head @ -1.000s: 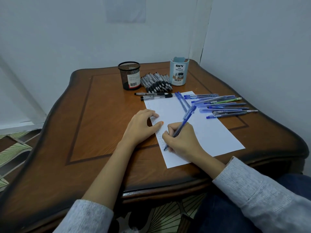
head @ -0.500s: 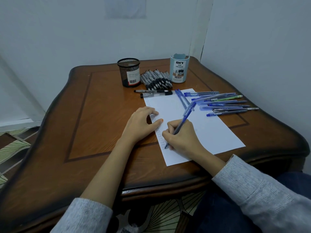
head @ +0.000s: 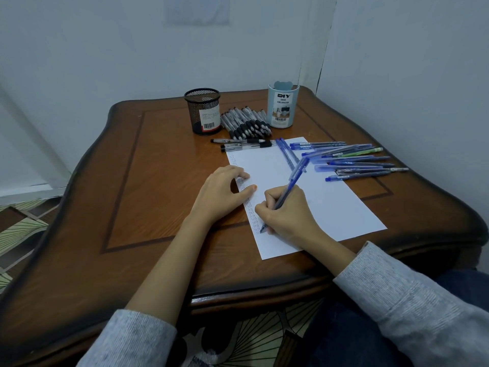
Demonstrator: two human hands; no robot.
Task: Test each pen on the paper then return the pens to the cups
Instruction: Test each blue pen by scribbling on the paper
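— What changed just now?
— Almost nothing. The right hand point(head: 288, 215) still pinches the blue pen point(head: 291, 184), its tip on the paper point(head: 330, 205) close to the left hand point(head: 219, 192), which keeps resting open on the sheet's edge.
— So testing continues?
— I think yes. The other pens point(head: 354, 160) lie beyond both hands, near the mesh cup point(head: 202, 112) and the blue cup point(head: 283, 107), not returned.

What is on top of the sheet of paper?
On the paper: the left hand presses its left edge, the right hand holds a blue pen to it, two loose blue pens lie across the top. Any marks under the hands are hidden.
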